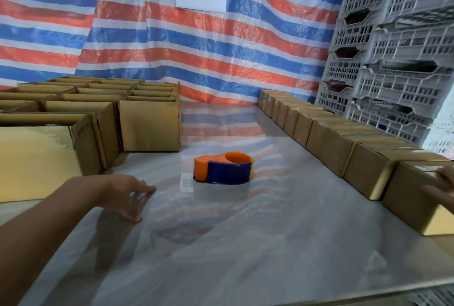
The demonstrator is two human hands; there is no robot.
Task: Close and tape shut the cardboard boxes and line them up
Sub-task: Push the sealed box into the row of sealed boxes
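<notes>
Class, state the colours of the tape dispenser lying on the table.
Orange and dark blue, with a yellow strip at its right end: the tape dispenser, head view.
</notes>
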